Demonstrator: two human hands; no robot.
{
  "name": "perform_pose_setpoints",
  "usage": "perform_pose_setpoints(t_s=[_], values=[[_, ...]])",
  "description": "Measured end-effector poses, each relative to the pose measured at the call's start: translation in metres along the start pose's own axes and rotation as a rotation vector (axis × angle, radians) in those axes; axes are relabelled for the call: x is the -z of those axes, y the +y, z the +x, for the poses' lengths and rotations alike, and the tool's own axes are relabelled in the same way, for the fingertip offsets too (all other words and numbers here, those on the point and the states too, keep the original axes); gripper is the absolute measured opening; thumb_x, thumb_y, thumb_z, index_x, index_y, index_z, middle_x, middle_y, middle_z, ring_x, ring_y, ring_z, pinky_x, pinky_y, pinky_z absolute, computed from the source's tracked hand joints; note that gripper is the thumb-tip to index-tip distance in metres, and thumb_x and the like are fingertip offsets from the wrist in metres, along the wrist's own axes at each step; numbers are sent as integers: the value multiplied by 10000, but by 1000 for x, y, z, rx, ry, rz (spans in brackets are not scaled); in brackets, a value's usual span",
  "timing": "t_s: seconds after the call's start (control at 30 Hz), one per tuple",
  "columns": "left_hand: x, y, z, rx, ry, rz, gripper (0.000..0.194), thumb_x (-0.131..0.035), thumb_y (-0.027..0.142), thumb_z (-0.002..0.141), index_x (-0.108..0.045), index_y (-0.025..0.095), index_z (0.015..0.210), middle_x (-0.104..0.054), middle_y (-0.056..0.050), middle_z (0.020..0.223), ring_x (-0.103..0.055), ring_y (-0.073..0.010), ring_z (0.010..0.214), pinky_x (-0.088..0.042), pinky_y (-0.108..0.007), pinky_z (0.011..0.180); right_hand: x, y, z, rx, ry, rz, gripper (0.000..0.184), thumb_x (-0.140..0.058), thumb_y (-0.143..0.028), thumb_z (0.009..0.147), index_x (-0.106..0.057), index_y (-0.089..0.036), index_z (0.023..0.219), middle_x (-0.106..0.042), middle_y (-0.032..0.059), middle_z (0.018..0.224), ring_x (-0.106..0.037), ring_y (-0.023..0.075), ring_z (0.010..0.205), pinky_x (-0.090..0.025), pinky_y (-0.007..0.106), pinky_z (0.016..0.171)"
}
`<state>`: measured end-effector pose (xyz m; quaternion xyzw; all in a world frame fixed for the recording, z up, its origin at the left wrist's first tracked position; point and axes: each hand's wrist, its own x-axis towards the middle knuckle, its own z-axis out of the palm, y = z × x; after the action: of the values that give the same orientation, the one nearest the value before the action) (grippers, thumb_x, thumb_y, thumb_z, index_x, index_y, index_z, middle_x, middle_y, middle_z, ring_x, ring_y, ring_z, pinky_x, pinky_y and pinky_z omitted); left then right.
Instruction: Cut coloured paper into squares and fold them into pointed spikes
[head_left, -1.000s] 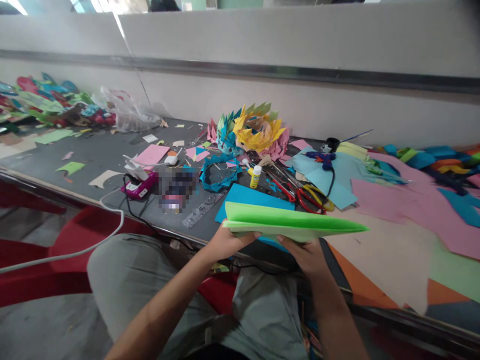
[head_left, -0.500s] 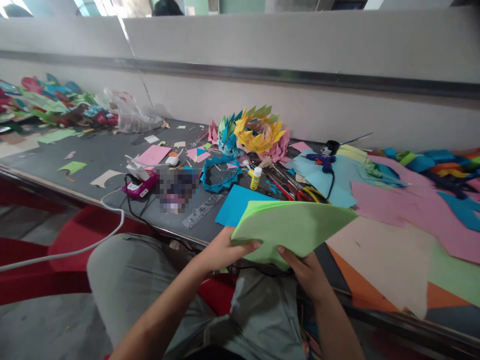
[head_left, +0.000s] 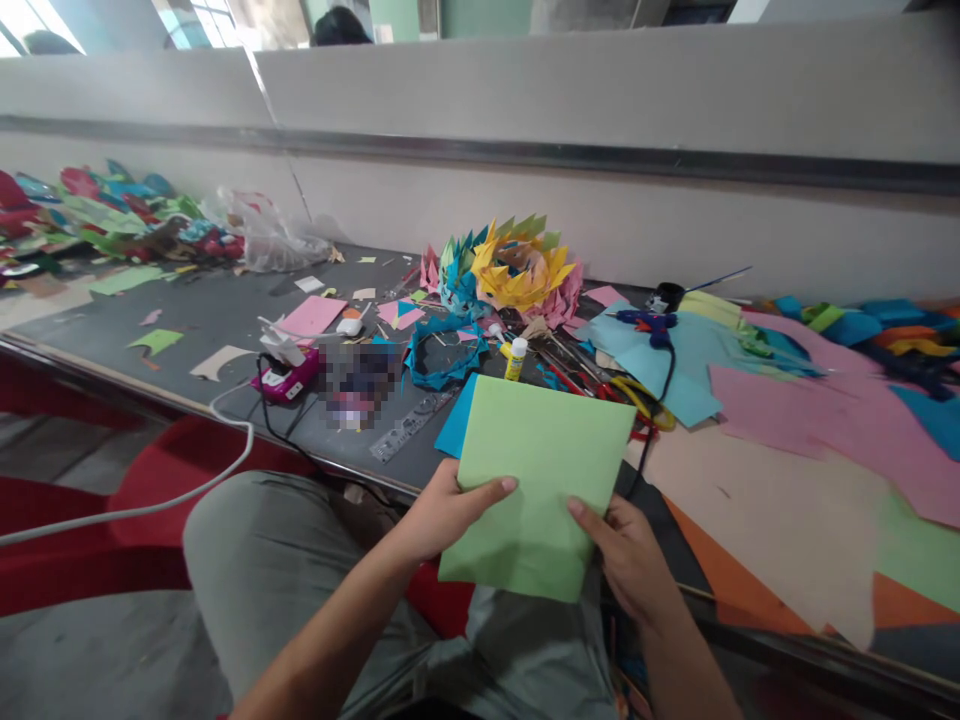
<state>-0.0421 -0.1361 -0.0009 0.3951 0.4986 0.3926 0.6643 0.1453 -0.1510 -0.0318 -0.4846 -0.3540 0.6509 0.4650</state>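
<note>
Nearest the camera, over the gray-green trousers: green paper, gripped at the lower part between both hands. Presses the thumb of the left hand flat on the near face at the left side, pinching the paper against fingers hidden behind. Pinches the right side likewise with the right hand, thumb on the face, remaining fingers bent at or behind the edge and partly hidden. Tilts the face up toward the camera, with the top edge in front of the blue sheet on the table.

To the left, below table height: red chair, crossed by a white cable.

Along the near side of the table, right: orange paper, partly under a beige sheet. Left of the blue sheet: clear ruler, then a pixelated patch, content impossible to tell, and a purple power strip.

Mid-table: blue zigzag ring; just to its right, an upright glue stick. Farther right: yellow-handled tool, type not clear, and a blue glue gun on pale blue paper.

Toward the back: yellow spiked ring among other folded-paper rings; black cup to the right; clear plastic bag to the left, beside heaped colored paper.

Behind the table: pale wall with a dark rail; above the top edge, part of a person's head.
</note>
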Motion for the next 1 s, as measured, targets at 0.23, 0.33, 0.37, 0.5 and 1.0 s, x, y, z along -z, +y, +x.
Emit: perform_pose_setpoints(t_s=[0.23,0.33,0.37,0.5,1.0], values=[[-4,-11,2,16,148,2,362,-719,407,641,-678,114,849,-703,-67,813,-622,-149,621,-485,-214,540,-3,7,9,26,104,29,319,-727,-394,658,-676,-144,850,-717,61,758,-644,195,629,-516,283,574],[-3,-14,2,13,158,47,358,-704,430,649,-678,112,812,-694,-62,783,-599,-134,602,-469,-207,533,-1,10,8,19,94,42,331,-708,-392,682,-673,-146,901,-716,63,766,-641,199,619,-511,290,558],[-2,-16,2,10,157,65,361,-699,436,651,-678,110,804,-691,-61,774,-591,-131,597,-464,-206,532,-1,10,8,17,92,43,337,-705,-391,686,-672,-145,914,-716,66,771,-642,204,625,-511,294,560],[-2,-20,2,-12,160,115,392,-690,460,642,-674,94,783,-679,-64,748,-572,-130,584,-451,-213,537,-1,9,6,17,94,45,343,-699,-396,689,-673,-148,924,-714,69,780,-647,215,646,-512,306,579],[16,-9,13,-302,185,244,371,-636,421,726,-651,118,941,-680,-98,931,-631,-230,833,-511,-322,722,-5,-55,18,371,39,-668,362,-514,-489,800,-643,-151,805,-622,9,667,-536,152,590,-379,231,517]])
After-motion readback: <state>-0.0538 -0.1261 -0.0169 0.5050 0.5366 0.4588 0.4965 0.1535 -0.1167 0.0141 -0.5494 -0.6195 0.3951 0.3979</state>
